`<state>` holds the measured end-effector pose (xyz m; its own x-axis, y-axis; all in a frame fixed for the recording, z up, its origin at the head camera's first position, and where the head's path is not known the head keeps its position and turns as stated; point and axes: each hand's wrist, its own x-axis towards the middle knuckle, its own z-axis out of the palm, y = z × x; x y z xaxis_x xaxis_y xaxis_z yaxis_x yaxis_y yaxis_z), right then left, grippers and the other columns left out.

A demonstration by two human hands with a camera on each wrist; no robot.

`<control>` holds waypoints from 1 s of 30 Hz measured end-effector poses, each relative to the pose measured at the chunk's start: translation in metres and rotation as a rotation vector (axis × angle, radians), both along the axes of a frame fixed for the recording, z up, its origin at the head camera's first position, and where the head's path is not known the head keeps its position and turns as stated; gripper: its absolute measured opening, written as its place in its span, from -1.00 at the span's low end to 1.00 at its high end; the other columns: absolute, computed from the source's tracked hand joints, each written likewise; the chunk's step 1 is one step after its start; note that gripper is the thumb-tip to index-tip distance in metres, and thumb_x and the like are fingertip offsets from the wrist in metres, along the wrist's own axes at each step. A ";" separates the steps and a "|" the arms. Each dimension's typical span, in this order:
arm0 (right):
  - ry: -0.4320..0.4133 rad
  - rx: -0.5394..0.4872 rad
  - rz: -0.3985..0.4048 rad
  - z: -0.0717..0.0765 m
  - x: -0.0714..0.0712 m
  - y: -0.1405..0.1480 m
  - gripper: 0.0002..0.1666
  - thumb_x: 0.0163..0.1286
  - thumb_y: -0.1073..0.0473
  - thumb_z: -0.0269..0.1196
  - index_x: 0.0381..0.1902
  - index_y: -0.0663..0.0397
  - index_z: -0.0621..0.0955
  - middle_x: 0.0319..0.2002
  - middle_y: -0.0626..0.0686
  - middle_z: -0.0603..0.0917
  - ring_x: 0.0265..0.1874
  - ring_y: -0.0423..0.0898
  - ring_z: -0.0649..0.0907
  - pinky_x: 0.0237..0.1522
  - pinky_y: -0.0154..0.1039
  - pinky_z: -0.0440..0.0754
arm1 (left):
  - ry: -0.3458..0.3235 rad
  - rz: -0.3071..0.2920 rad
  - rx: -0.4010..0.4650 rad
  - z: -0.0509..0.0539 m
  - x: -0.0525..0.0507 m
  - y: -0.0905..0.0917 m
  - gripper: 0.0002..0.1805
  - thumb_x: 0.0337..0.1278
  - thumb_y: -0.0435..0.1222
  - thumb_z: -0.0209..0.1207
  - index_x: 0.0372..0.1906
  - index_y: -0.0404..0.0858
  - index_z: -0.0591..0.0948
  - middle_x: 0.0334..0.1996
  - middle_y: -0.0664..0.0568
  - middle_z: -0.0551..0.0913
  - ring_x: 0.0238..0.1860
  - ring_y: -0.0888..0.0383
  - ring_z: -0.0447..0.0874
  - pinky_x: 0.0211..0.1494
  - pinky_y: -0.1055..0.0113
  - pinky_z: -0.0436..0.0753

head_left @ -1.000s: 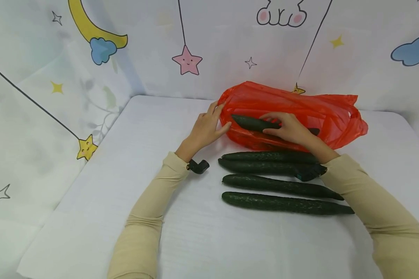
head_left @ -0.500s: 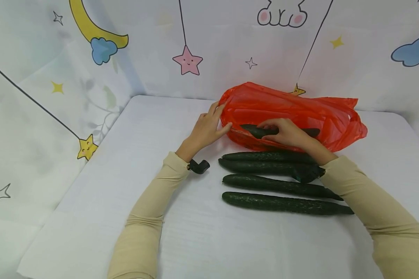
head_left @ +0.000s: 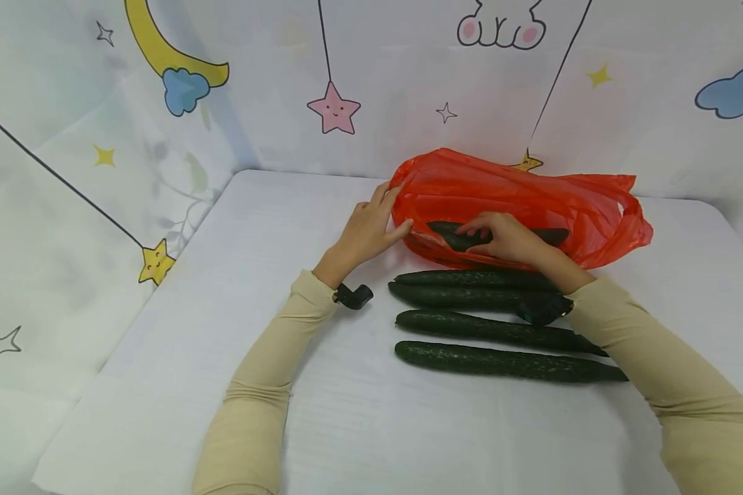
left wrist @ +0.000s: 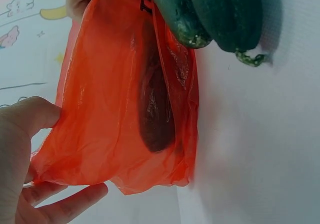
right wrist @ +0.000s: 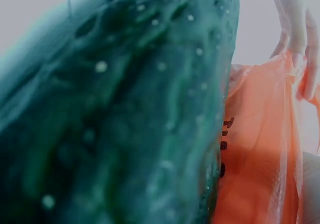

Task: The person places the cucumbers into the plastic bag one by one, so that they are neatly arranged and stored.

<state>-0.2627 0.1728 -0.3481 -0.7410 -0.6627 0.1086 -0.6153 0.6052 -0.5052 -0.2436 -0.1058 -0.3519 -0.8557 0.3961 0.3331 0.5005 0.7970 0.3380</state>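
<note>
Inside the translucent red bag (head_left: 514,182), a dark green cucumber (head_left: 444,232)

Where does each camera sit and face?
Head: on the head, facing forward and down at the bag and cucumbers; left hand, right hand, sleeves show.
Left wrist: on that wrist, facing the bag; left hand shows, part of right hand at top.
Right wrist: on that wrist, facing a near cucumber; left hand upper right, perhaps right hand lower right.
Both wrist views share bag and left hand.
</note>
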 end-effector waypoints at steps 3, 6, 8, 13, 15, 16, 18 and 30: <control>-0.014 -0.004 -0.012 0.001 0.000 0.003 -0.62 0.18 0.37 0.40 -0.01 0.29 0.67 -0.11 0.23 0.70 -0.24 0.07 0.59 -0.24 -0.19 0.57 | -0.003 0.001 0.000 0.002 0.000 0.001 -0.26 0.36 -0.04 0.07 0.48 -0.31 0.17 0.41 -0.20 0.20 0.25 -0.06 0.41 0.27 -0.02 0.39; -0.036 -0.012 -0.029 0.003 0.000 0.007 -0.65 0.18 0.37 0.39 -0.03 0.28 0.68 -0.10 0.21 0.71 -0.21 0.07 0.60 -0.23 -0.25 0.60 | -0.006 0.000 -0.002 0.003 0.001 0.001 -0.26 0.36 -0.04 0.07 0.48 -0.31 0.16 0.41 -0.20 0.20 0.25 -0.07 0.41 0.27 -0.02 0.40; -0.051 -0.017 -0.036 0.003 0.000 0.008 -0.66 0.18 0.38 0.39 -0.05 0.28 0.69 -0.10 0.21 0.71 -0.19 0.07 0.61 -0.22 -0.29 0.60 | -0.006 -0.002 -0.007 0.002 0.000 0.001 -0.26 0.36 -0.04 0.06 0.49 -0.32 0.16 0.41 -0.20 0.20 0.25 -0.07 0.41 0.26 -0.02 0.40; -0.064 -0.024 -0.049 0.004 0.002 0.010 -0.71 0.20 0.38 0.37 -0.09 0.28 0.70 -0.11 0.22 0.71 -0.18 0.09 0.62 -0.18 -0.26 0.62 | -0.006 0.000 -0.008 0.001 0.001 0.001 -0.26 0.35 -0.05 0.08 0.47 -0.33 0.18 0.41 -0.20 0.21 0.23 -0.06 0.44 0.26 -0.01 0.41; -0.061 -0.029 -0.052 0.005 0.004 0.010 -0.73 0.20 0.39 0.37 -0.10 0.28 0.70 -0.13 0.22 0.71 -0.18 0.10 0.63 -0.15 -0.16 0.64 | -0.005 0.001 -0.004 0.000 0.001 0.001 -0.27 0.34 -0.06 0.09 0.46 -0.33 0.19 0.40 -0.20 0.21 0.21 -0.06 0.45 0.26 -0.01 0.42; -0.059 -0.031 -0.051 0.005 0.005 0.010 -0.74 0.20 0.39 0.36 -0.11 0.29 0.70 -0.13 0.23 0.71 -0.19 0.11 0.63 -0.15 -0.11 0.65 | -0.003 0.000 -0.003 0.000 0.001 0.001 -0.27 0.34 -0.06 0.09 0.46 -0.33 0.19 0.40 -0.20 0.21 0.21 -0.06 0.45 0.25 -0.01 0.42; -0.055 -0.033 -0.053 0.005 0.007 0.010 -0.74 0.20 0.40 0.36 -0.12 0.29 0.70 -0.14 0.22 0.72 -0.20 0.10 0.63 -0.15 -0.13 0.65 | 0.004 -0.003 0.000 -0.001 0.002 0.000 -0.27 0.34 -0.06 0.09 0.46 -0.33 0.19 0.40 -0.20 0.22 0.20 -0.06 0.46 0.25 -0.01 0.43; -0.029 -0.032 -0.033 0.010 0.016 0.017 -0.75 0.20 0.43 0.34 -0.12 0.31 0.69 -0.18 0.21 0.73 -0.33 0.00 0.64 -0.33 -0.39 0.58 | 0.008 -0.013 0.002 -0.001 0.001 0.001 -0.27 0.35 -0.06 0.09 0.46 -0.34 0.20 0.39 -0.21 0.22 0.18 -0.08 0.48 0.25 -0.02 0.43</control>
<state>-0.2469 0.1901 -0.3379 -0.7654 -0.6345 0.1076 -0.5801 0.6079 -0.5422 -0.2422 -0.1053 -0.3528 -0.8476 0.4068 0.3408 0.5139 0.7894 0.3358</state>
